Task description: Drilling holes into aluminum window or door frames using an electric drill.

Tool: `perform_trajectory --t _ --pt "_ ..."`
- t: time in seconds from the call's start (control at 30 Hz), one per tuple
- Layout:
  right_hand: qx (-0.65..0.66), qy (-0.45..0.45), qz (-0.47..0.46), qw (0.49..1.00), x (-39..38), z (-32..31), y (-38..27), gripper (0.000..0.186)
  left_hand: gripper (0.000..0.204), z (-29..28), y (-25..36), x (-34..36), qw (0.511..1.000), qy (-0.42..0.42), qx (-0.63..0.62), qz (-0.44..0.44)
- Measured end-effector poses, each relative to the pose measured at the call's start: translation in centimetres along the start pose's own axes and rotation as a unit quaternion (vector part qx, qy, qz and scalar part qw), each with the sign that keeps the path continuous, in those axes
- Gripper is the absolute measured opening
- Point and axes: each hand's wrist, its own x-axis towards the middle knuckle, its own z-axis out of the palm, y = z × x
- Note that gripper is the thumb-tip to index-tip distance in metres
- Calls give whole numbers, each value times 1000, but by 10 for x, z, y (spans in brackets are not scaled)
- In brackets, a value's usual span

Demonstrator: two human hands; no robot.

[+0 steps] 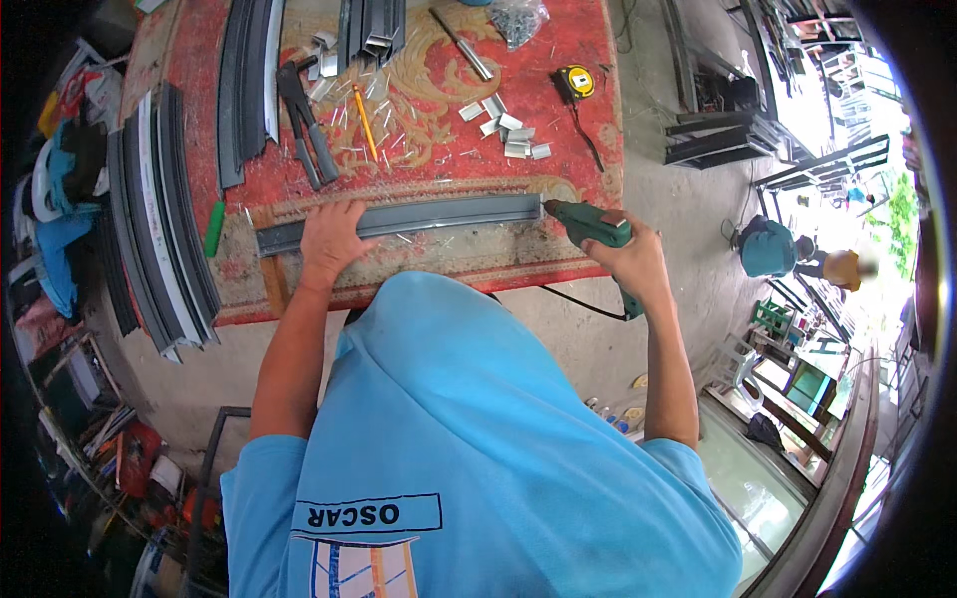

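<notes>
A long grey metal channel profile lies across the near edge of a table covered with a red patterned carpet. My left hand presses flat on the profile's left part. My right hand grips a green power drill, whose tip touches the right end of the profile. A black cord runs from the drill under the table edge.
Pliers, a yellow pencil, small metal brackets, a yellow tape measure, a bag of screws and more grey profiles lie on the carpet. Stacked profiles rest at left. A person crouches at right.
</notes>
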Motion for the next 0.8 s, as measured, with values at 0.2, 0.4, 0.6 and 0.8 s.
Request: perform_trajectory --t 0.2,0.4,0.6,0.8 --pt "-5 -11 8 1000 1 2 2 58 69 2 -2 0 1000 -6 -7 0" --pt "-13 -14 15 1000 1 1 0 60 69 4 -3 0 1000 3 5 5" --pt "-33 -20 17 999 0 1 -5 61 68 1 -1 1 1000 -3 7 0" --pt "-84 -17 8 996 0 5 -15 63 67 0 -1 1 1000 -7 -7 4"
